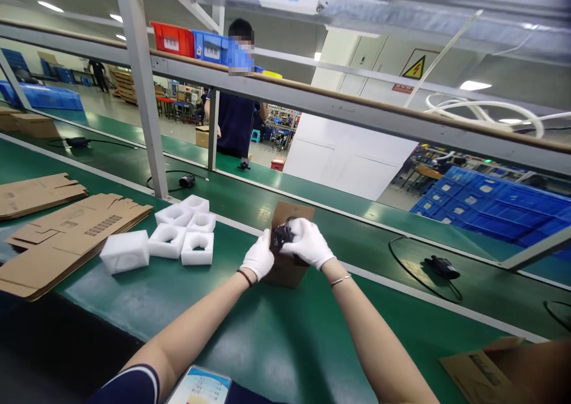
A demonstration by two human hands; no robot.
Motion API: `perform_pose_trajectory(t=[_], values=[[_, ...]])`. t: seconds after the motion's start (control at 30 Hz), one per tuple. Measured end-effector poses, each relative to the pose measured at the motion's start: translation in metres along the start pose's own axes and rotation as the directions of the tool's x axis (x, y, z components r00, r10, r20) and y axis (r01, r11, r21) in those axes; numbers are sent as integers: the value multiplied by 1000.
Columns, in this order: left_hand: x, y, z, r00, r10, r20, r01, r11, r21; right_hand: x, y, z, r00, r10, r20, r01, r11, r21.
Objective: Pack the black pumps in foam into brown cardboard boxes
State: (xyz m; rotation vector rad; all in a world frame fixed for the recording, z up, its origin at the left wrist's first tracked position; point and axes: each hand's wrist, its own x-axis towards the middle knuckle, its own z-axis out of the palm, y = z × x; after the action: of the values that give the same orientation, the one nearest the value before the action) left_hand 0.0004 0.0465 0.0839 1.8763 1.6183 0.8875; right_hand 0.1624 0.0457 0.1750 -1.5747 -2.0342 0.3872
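Observation:
A brown cardboard box (285, 271) stands open in front of me, its flap (292, 212) raised at the back. My right hand (311, 243), in a white glove, is closed on a black corded device (279, 237) at the box's opening. Its exact kind is hard to make out, as the fingers cover much of it. My left hand (259, 256), also gloved, grips the box's left side, with fingertips close to the black device. To the left, several white foam blocks (167, 239) with cut-out holes lie together, beside a solid-faced foam block (125, 251).
Flattened cartons (75, 231) are stacked at far left. Behind a metal rail, a green conveyor belt (357, 237) carries more black corded devices (441, 267). A metal post (143, 88) rises at left. Another carton (482, 371) is at lower right. A person (234, 118) stands across the line.

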Motion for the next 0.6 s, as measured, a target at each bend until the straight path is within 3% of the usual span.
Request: perform_pose_trajectory(t=[0.2,0.37,0.53,0.6], values=[[-3,-2,-2,1000,3,24,-3,1000,-7,14,-2,-7,965,115,234,-47,960,-277],[-2,-5,-1,999,-11,38,11,1000,-15,16,-10,-18,951,188,246,-91,929,-358],[0,-3,-1,1000,5,21,-4,1000,-26,9,-13,-26,933,200,300,-48,893,-447],[0,-2,-1,1000,17,25,-17,999,-31,8,-10,-24,936,227,270,-80,882,-465]])
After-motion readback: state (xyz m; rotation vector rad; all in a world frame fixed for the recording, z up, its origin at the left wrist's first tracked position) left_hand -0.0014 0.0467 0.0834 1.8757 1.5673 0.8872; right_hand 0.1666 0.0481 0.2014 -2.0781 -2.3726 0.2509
